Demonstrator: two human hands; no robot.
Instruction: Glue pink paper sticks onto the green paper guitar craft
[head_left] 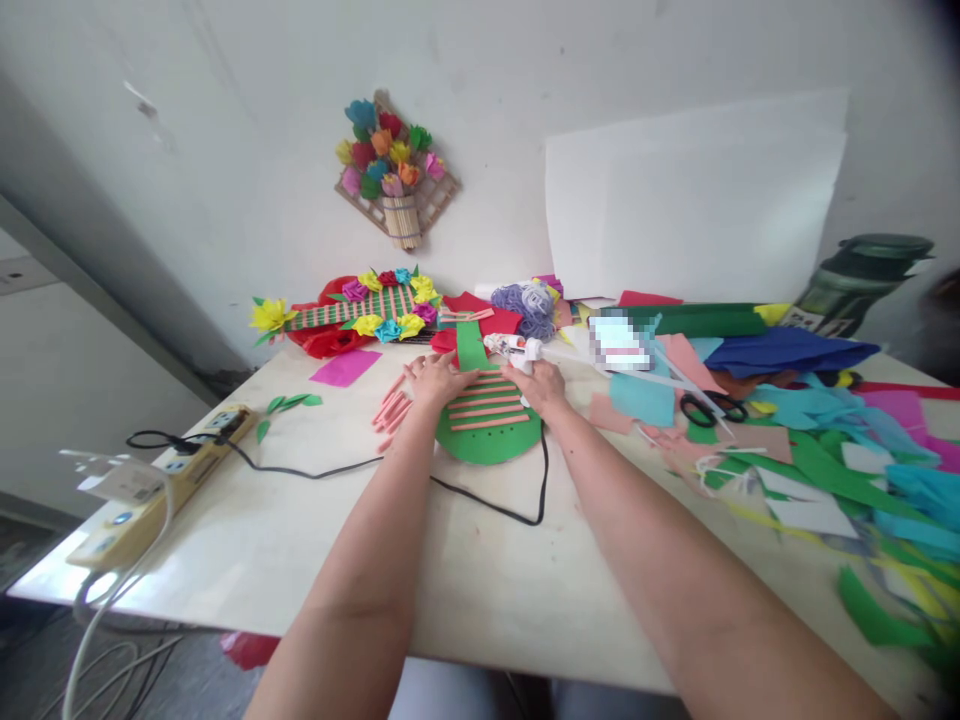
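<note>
Green paper cutout [487, 440] sits in the middle of the worktop [300, 540], close in front of me, its round body toward me and a narrow neck pointing away toward the red paper. Pink strips [484, 405] lie across it in roughly level rows, their ends reaching to the edges of the green or a little past.

My left hand [433, 378] lies flat and unclenched, fingers spread over the left ends of the strips and grasping nothing. My right hand [541, 385] rests on the right ends with the fingers bent down (whether they pinch anything I cannot tell). The white glue gun [517, 347] lies just beyond it.

To do this well, I judge, I should press evenly from both sides so that each strip beds down straight and keeps its gap from its neighbour, without sliding the green sheet on the worktop. The black cord [543, 480] curls near the right edge, so I should mind it. Loose strips [391, 410] lie just beside my left hand.
</note>
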